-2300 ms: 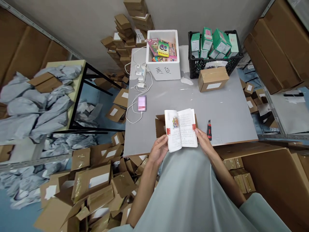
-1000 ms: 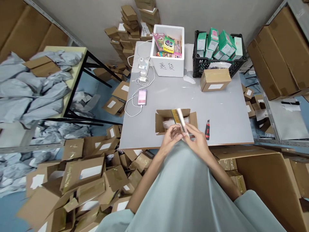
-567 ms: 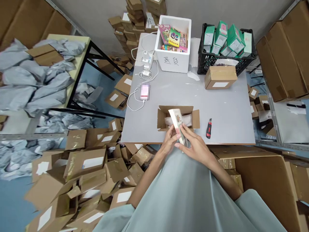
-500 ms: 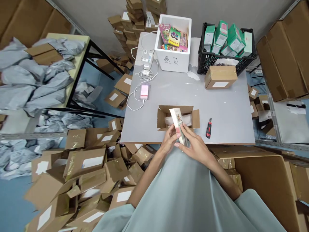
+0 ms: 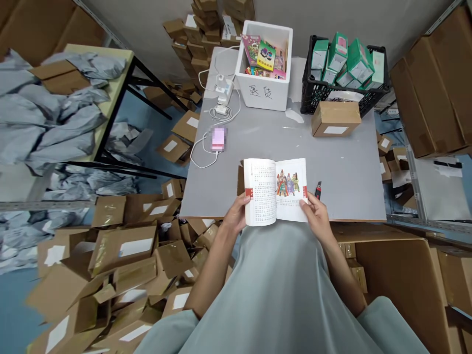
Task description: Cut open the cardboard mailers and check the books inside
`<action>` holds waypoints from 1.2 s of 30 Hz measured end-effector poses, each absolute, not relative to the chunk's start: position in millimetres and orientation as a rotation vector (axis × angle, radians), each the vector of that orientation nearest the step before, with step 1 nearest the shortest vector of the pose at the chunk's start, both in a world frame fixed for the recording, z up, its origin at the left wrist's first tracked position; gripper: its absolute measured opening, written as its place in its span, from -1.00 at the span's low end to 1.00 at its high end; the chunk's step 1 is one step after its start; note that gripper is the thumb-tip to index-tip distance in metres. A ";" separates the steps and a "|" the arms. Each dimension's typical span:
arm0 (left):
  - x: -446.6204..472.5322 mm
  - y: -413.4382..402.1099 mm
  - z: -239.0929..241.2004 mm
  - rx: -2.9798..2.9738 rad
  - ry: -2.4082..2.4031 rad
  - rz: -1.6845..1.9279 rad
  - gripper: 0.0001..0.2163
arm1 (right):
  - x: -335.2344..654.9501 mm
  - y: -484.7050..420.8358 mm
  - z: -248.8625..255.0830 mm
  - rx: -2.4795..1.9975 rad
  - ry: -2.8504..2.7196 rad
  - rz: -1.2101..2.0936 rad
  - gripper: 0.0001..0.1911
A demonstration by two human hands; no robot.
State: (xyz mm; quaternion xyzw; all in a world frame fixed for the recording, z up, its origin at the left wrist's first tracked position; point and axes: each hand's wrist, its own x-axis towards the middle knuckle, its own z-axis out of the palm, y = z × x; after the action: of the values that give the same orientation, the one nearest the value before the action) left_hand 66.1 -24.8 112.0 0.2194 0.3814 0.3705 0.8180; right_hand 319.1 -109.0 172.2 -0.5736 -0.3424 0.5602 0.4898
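Note:
An illustrated book (image 5: 261,206) lies spread between my hands, text on its left page and a picture of several costumed figures on the right. My left hand (image 5: 237,214) grips the left edge, thumb on the page. At the right edge, my right hand (image 5: 316,214) pinches the page side with its thumb on top. Beneath the book, the open cardboard box (image 5: 241,180) is mostly hidden; only its left flap shows. A red and black utility knife (image 5: 318,191) lies on the table just beyond my right hand, partly covered.
On the grey table (image 5: 258,140) stand a white foam box (image 5: 266,94) of books, a black crate (image 5: 309,98) with green boxes, a closed carton (image 5: 336,119) and a charging phone (image 5: 218,139). Opened cartons (image 5: 125,241) pile up at left; a large carton (image 5: 398,275) sits at right.
The book was closed and held upright on edge over the box; now it is opened wide, facing me. My hands have moved apart to its two sides, and the box is covered.

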 end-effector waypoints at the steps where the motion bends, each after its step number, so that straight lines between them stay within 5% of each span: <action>1: 65.7 -25.5 109.7 0.474 0.815 0.788 -0.53 | 317.9 -108.5 171.1 -1.394 -0.838 1.359 -0.22; 18: 61.4 -27.1 105.7 0.452 0.887 0.804 -0.53 | 319.3 -106.4 158.0 -1.463 -0.864 1.235 -0.30; 36: 107.1 -24.0 134.7 0.794 1.163 0.727 -0.35 | 312.8 -98.2 122.7 -1.327 -0.820 1.487 -0.03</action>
State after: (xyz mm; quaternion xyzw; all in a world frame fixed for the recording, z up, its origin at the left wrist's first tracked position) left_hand 107.1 -24.0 134.7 0.3566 0.5224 0.3267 0.7023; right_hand 312.8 -98.2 122.7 -0.5425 -0.3350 0.6078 0.4733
